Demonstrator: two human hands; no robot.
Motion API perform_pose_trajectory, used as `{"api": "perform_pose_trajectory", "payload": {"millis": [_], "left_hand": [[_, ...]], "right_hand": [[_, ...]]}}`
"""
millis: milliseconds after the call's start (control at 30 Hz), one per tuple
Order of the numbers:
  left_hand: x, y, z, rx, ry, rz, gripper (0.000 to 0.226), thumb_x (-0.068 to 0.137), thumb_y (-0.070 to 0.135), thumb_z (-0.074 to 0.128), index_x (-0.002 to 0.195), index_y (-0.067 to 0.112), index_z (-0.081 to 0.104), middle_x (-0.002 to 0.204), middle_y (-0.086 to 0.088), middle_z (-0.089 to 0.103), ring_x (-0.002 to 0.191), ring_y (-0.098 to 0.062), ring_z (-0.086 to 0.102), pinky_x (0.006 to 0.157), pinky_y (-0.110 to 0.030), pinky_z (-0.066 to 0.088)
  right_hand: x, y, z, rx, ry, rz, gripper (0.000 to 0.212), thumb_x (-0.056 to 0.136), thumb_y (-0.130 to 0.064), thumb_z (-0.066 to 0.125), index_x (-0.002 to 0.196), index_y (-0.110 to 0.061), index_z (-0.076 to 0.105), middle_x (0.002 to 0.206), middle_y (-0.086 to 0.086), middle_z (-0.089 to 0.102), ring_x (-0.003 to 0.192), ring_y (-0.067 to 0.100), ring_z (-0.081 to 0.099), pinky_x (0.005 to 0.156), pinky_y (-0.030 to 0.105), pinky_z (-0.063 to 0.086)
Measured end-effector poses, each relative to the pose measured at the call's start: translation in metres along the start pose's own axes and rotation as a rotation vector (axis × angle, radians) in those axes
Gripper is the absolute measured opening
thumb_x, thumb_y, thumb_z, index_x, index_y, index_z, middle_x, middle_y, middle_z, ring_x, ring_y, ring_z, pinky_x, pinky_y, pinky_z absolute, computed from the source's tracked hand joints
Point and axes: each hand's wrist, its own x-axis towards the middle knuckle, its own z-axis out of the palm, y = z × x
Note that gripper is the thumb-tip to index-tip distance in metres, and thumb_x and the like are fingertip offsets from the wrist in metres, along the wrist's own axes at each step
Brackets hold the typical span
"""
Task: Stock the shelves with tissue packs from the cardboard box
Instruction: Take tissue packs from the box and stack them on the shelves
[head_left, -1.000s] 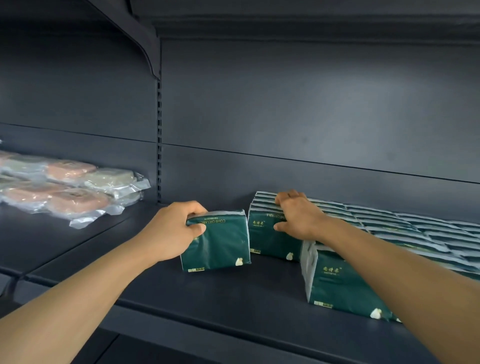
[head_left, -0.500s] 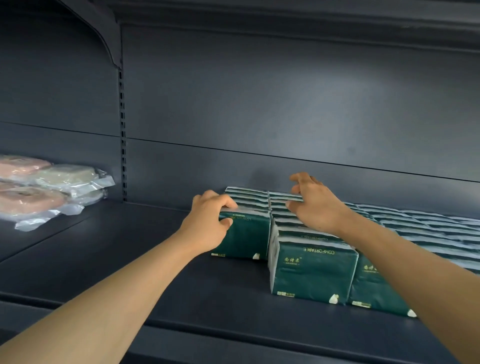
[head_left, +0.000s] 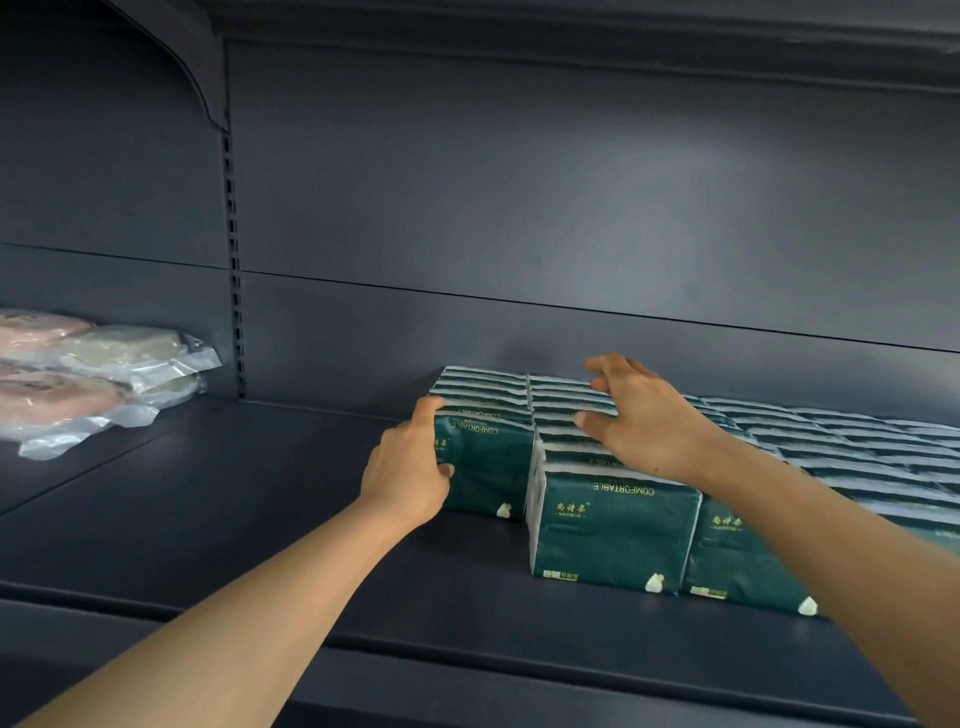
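the left hand (head_left: 410, 467) grips the front-left corner of the leftmost green tissue pack (head_left: 485, 462), fingers on its top edge and thumb against its face. that pack stands upright on the dark shelf (head_left: 234, 499), touching the neighbouring row at its 3 o'clock. the right hand (head_left: 641, 415) lies over the tops of that next row of tissue packs (head_left: 613, 525) with fingers spread and slightly curled — whether it presses down or hovers just above cannot be told. more rows of packs (head_left: 857, 447) run off toward 3 o'clock. at 9 o'clock, well apart, lie clear-wrapped pink and pale bundles (head_left: 88, 369) on the adjoining shelf.
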Motion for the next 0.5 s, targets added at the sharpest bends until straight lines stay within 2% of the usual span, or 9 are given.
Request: {"api": "perform_pose_trajectory", "payload": {"millis": [100, 200, 300, 400, 500], "left_hand": [[-0.002, 0.001, -0.004, -0.005, -0.05, -0.012, 0.066, 0.088, 0.011, 0.063, 0.141, 0.027, 0.026, 0.098, -0.002, 0.054, 0.089, -0.023, 0.053, 0.075, -0.036, 0.049], [-0.003, 0.003, -0.014, -0.017, -0.091, -0.027, 0.076, 0.087, 0.017, 0.066, 0.145, 0.027, 0.019, 0.12, -0.007, 0.055, 0.102, -0.026, 0.055, 0.089, -0.041, 0.049], [-0.005, 0.012, -0.032, -0.01, -0.068, 0.005, 0.074, 0.087, 0.023, 0.066, 0.146, 0.024, 0.02, 0.134, -0.005, 0.049, 0.119, -0.025, 0.049, 0.096, -0.037, 0.044], [-0.013, 0.025, -0.051, -0.018, -0.043, 0.063, 0.065, 0.089, 0.026, 0.063, 0.144, 0.022, 0.027, 0.138, -0.003, 0.048, 0.123, -0.023, 0.048, 0.099, -0.04, 0.043], [-0.027, 0.041, -0.065, -0.06, -0.054, 0.137, 0.055, 0.091, 0.026, 0.059, 0.14, 0.023, 0.033, 0.136, -0.001, 0.051, 0.12, -0.02, 0.051, 0.099, -0.041, 0.045]], "right_hand": [[-0.004, -0.001, -0.001, -0.006, -0.004, 0.005, 0.06, 0.091, -0.027, 0.056, 0.142, -0.014, 0.028, 0.143, 0.007, 0.038, 0.136, 0.025, 0.031, 0.109, 0.036, 0.031], [-0.012, -0.004, -0.006, -0.005, 0.003, 0.009, 0.06, 0.091, -0.029, 0.057, 0.141, -0.015, 0.029, 0.142, 0.007, 0.038, 0.135, 0.023, 0.031, 0.109, 0.036, 0.032], [-0.022, -0.008, -0.015, -0.015, 0.02, 0.014, 0.061, 0.09, -0.031, 0.058, 0.141, -0.014, 0.03, 0.142, 0.006, 0.038, 0.135, 0.023, 0.032, 0.109, 0.035, 0.032], [-0.038, -0.013, -0.027, -0.023, 0.057, 0.013, 0.059, 0.09, -0.032, 0.059, 0.139, -0.014, 0.033, 0.14, 0.006, 0.04, 0.131, 0.023, 0.037, 0.105, 0.032, 0.035], [-0.058, -0.018, -0.041, -0.039, 0.116, 0.021, 0.052, 0.09, -0.031, 0.058, 0.136, -0.015, 0.039, 0.136, 0.006, 0.042, 0.123, 0.022, 0.045, 0.095, 0.025, 0.036]]}}
